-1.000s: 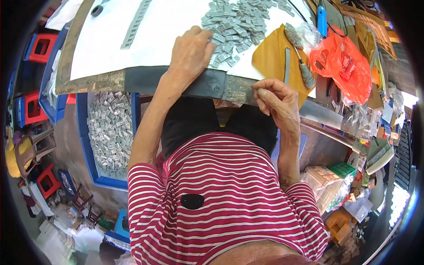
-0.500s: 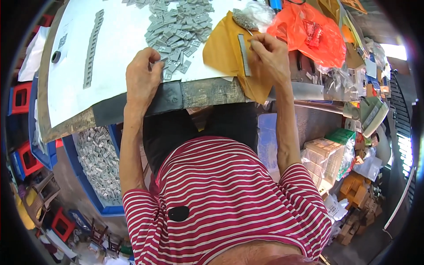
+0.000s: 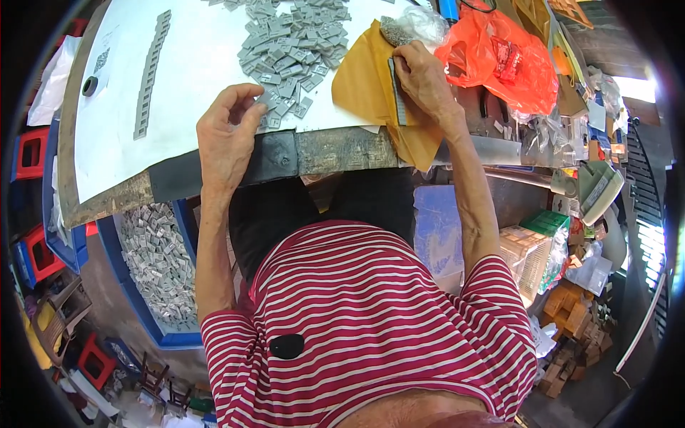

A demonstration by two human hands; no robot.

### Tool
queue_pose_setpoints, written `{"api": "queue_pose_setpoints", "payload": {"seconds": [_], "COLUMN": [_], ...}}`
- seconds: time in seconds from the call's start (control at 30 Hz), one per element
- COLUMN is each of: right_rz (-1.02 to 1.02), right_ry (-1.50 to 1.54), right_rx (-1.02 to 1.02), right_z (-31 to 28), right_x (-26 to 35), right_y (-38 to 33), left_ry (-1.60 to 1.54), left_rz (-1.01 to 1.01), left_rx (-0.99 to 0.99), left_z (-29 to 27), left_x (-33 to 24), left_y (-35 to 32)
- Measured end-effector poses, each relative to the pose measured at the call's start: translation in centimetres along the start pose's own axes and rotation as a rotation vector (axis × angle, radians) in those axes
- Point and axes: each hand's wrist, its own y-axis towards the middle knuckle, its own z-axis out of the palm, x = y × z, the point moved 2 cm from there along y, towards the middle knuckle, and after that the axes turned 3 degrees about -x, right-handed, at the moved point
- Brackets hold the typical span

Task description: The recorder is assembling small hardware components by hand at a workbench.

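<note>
My left hand [image 3: 227,135] is at the near edge of a heap of small grey rectangular pieces [image 3: 292,53]. Its thumb and forefinger are curved and apart, close to the lowest pieces; I see nothing held between them. On the right, my right hand [image 3: 426,82] is over yellow-brown paper [image 3: 364,75], its fingers drawn together. What they pinch, if anything, is hidden. Beside these fingers lies a narrow grey strip [image 3: 398,100] on the paper. Just beyond them is a small mound of tiny metal parts [image 3: 394,31].
A long row of grey pieces [image 3: 152,75] runs down the white sheet at left, near a black ring [image 3: 90,86]. A red plastic bag [image 3: 499,60] lies at right. Below the table at left stands a blue bin [image 3: 132,285] of grey pieces.
My right hand has moved away from me, toward the mound of tiny metal parts. The thumb and forefinger of my left hand have spread a little beside the heap.
</note>
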Motion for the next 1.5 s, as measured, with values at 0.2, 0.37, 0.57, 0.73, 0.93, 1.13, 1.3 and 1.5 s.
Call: {"api": "queue_pose_setpoints", "payload": {"seconds": [0.2,0.37,0.57,0.73,0.93,1.13,1.3,1.5], "right_rz": [-0.101,-0.259,-0.274,-0.196,0.121,0.771,0.871,0.896], "right_ry": [-0.126,-0.243,-0.239,-0.122,0.253,1.150,1.398,1.577], "right_rx": [0.078,0.071,0.069,0.007,-0.110,0.132,0.314,0.450], "right_z": [0.3,0.5,0.4,0.4,-1.2,-2.6,-2.2,-1.6], "right_x": [-0.1,-0.3,-0.5,-0.7,0.1,2.9,4.9,7.1], "right_y": [0.1,0.2,0.1,0.0,-0.1,-0.2,-0.6,-0.9], "left_ry": [-0.037,-0.042,-0.041,-0.068,-0.262,-0.484,-0.568,-0.612], "left_rz": [-0.007,-0.011,-0.020,-0.063,-0.087,-0.167,-0.256,-0.246], "left_rx": [0.040,0.046,0.061,0.076,0.022,0.105,0.183,0.185], "left_z": [0.2,0.4,0.5,0.8,1.2,1.4,1.7,1.7], "left_x": [-0.1,-0.3,-0.4,0.0,-0.6,-0.9,-1.4,-0.6], "left_y": [-0.5,-0.8,-1.1,-1.4,-1.6,-1.6,-2.0,-2.2]}}
